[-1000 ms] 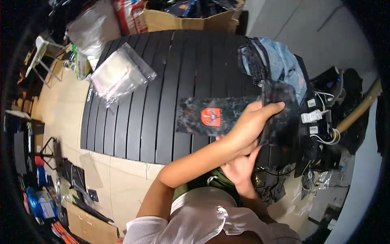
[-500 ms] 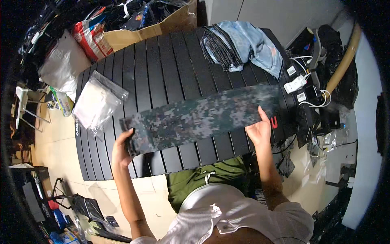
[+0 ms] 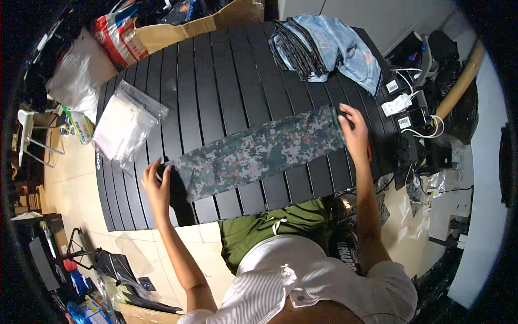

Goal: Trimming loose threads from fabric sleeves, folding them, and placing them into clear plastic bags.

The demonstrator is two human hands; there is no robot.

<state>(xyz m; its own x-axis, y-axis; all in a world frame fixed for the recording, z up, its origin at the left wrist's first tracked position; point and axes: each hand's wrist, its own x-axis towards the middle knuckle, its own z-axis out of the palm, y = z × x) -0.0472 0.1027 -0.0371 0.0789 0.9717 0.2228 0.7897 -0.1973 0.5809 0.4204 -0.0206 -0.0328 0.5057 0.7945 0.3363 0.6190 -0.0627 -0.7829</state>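
The long camo cloth (image 3: 259,151) stretches over the black table (image 3: 227,81) near its front edge, its right end farther from that edge. The left hand (image 3: 157,188) is just beside one end, thumb and fingers apart. The right hand (image 3: 354,135) curls by the other; I can't tell if it pinches. Hands at both ends likely help keep it flat. Clear bags (image 3: 127,123) sit by the left edge and blue denim (image 3: 353,51) at the far right corner, maybe to be out of the way

Pale finely ribbed shirt (image 3: 245,297), short sleeves (image 3: 398,286), olive-green bottoms (image 3: 248,237), white drawstring (image 3: 277,225)
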